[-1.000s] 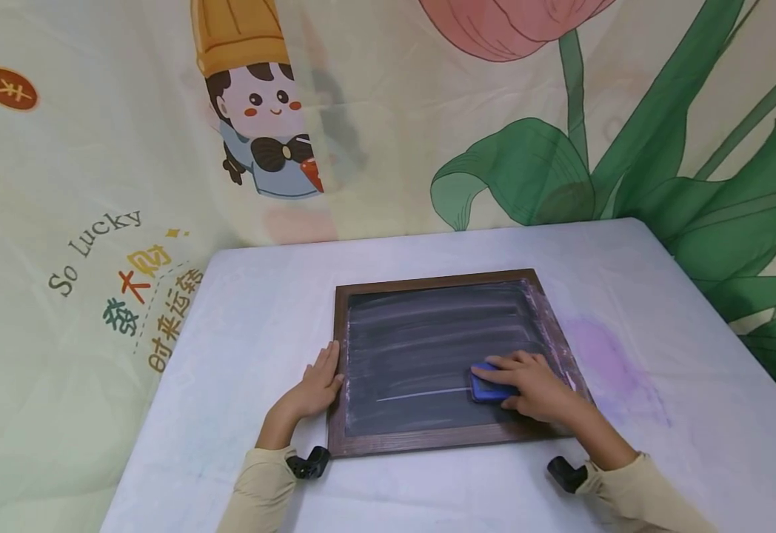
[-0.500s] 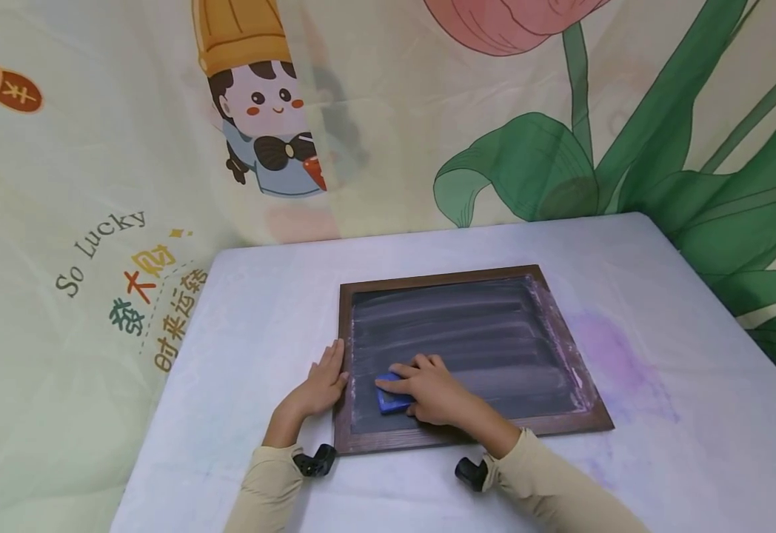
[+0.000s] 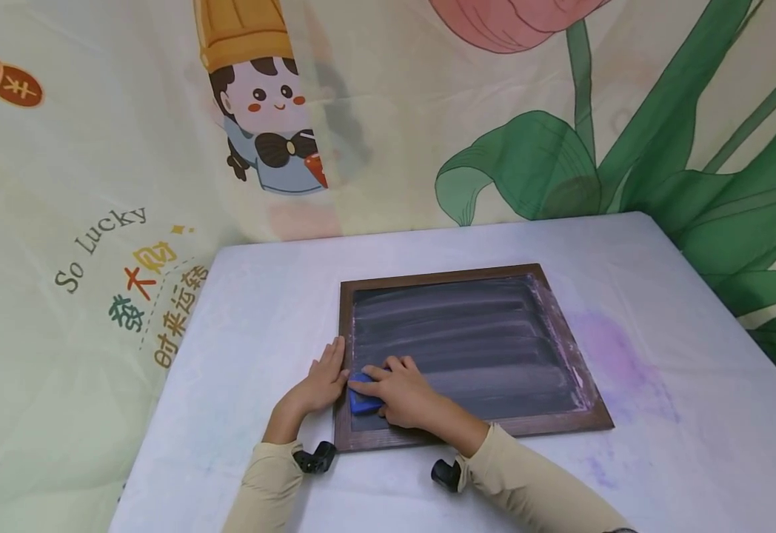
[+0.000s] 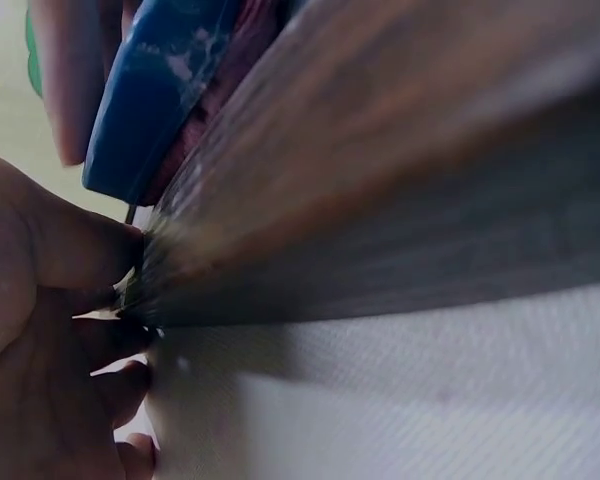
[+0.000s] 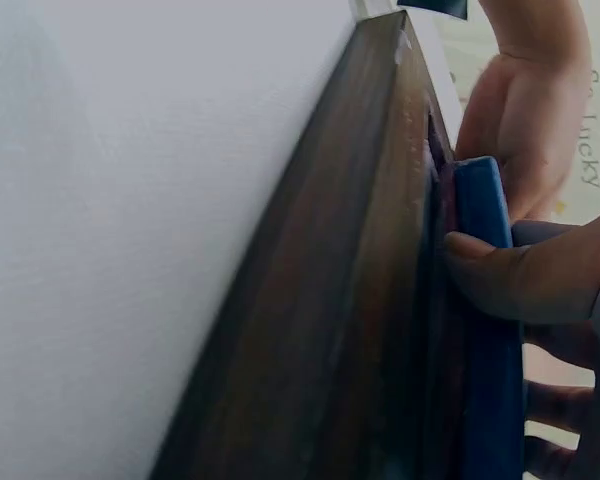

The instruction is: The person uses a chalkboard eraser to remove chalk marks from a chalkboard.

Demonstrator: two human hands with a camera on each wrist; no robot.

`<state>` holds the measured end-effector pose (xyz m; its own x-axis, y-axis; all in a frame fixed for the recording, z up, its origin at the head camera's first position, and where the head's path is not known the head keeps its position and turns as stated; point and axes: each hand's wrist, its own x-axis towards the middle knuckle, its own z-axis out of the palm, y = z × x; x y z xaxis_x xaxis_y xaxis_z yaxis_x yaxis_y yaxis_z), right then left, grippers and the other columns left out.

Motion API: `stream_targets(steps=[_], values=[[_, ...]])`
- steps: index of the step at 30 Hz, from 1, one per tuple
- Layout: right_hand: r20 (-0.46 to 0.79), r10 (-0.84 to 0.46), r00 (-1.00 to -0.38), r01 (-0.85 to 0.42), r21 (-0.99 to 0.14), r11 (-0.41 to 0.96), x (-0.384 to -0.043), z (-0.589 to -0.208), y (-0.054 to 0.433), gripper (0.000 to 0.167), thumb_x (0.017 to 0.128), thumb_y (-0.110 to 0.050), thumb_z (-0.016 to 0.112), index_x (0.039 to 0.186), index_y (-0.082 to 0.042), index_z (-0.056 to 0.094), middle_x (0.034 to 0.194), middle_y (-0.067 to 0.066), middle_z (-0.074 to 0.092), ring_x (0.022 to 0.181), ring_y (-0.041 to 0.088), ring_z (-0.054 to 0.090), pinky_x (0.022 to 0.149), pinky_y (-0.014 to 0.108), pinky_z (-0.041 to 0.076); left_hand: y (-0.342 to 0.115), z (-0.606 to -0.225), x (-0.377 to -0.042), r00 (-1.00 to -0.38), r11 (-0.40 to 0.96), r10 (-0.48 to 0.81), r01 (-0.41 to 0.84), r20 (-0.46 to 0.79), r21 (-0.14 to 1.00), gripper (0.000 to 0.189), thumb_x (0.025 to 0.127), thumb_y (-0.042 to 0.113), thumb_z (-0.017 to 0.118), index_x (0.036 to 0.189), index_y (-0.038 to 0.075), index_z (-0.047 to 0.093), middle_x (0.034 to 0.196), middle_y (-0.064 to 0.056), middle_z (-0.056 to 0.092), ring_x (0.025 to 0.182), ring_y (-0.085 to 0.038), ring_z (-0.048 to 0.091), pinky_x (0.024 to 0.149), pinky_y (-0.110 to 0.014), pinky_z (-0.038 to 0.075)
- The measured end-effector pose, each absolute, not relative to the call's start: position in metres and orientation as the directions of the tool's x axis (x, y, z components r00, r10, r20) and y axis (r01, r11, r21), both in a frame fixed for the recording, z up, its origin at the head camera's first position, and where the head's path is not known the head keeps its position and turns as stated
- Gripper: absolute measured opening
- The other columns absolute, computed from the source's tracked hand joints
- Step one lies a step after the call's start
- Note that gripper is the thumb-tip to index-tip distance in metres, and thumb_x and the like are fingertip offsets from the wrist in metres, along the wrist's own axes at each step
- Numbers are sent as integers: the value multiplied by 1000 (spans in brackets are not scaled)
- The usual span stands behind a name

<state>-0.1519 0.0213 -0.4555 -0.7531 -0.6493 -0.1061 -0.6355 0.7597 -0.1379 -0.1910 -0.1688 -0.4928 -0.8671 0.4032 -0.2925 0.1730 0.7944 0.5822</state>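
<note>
A chalkboard [image 3: 461, 333] in a dark wooden frame lies flat on the table, smeared with pale streaks of chalk dust. My left hand [image 3: 319, 385] rests against the left side of the frame, fingers fairly straight and pointing away. At the lower left of the writing surface, my right hand [image 3: 406, 394] grips a blue board eraser [image 3: 363, 404]. The right wrist view shows the thumb [image 5: 520, 275] on one side of the eraser and fingers on the other. Close to the left thumb, the eraser [image 4: 165, 90] shows its pinkish felt side against the board in the left wrist view.
A white cloth covers the table [image 3: 275, 303], with a purple stain [image 3: 604, 348] right of the board. Behind hangs a printed curtain [image 3: 381, 111] with a cartoon figure, a flower and leaves. Black wrist cameras [image 3: 316, 457] sit at both cuffs.
My right hand has slid the eraser leftward across the lower board to the left frame. The chalk line seen there earlier is gone. My left hand has stayed at the frame.
</note>
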Motion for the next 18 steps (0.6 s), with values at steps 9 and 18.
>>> stream_targets(steps=[9,18], values=[[-158,-583,-797,-583,-50,811,-149,-446,73,56,81,-21,68,131,-36,48,135,0,50,116,28,46,94,45,36,-168,-494,-191,-869,785,411,185,-274,591,61,97,12,34,143,-7,0,150,-25,3,139,-41,1,107,-61,5],[-131,-483,-866,-480,-56,875,-138,-443,168,57,76,-9,71,128,-28,55,129,9,53,110,35,48,89,51,36,-168,-494,-192,-867,789,408,177,-287,588,61,97,11,33,143,-6,-1,151,-25,1,139,-41,1,107,-61,4]])
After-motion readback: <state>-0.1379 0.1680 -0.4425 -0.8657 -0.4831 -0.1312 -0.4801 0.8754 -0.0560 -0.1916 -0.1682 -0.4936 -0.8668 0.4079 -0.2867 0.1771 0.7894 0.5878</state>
